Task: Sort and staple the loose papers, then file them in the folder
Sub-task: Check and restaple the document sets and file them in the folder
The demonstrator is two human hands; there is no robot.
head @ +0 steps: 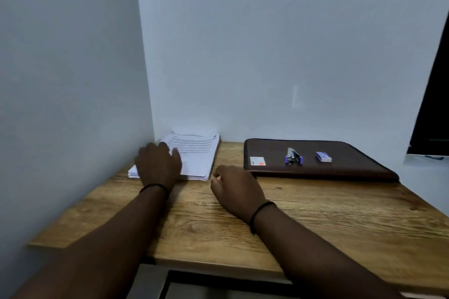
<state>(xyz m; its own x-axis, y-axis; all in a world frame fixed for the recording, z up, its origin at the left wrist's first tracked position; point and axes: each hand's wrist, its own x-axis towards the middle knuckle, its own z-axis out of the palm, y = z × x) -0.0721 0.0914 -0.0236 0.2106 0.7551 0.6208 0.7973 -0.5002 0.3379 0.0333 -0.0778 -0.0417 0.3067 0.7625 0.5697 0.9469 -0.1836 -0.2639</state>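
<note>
Wood-grain worktop (315, 221) tucked into a corner of plain pale walls. The stack of loose papers (194, 156) sits at the back left corner, white printed sheets, edges a bit uneven and fanned. The left hand (158, 165) lies flat on the near left part of the stack, fingers fairly straight and spread on the top sheet. The right hand (237, 189) rests on the bare wood just beside the stack's near right corner, fingers curled loosely under, not holding anything as far as I can see. Along the back edge toward the right lies the folder (352, 165), dark brown, leathery-looking, rounded corners, closed flat. On top of it: a small white label (257, 160), a metal stapler (293, 156) with purple trim, and a little purple staple box (323, 156). Both wrists have thin black bands.
</note>
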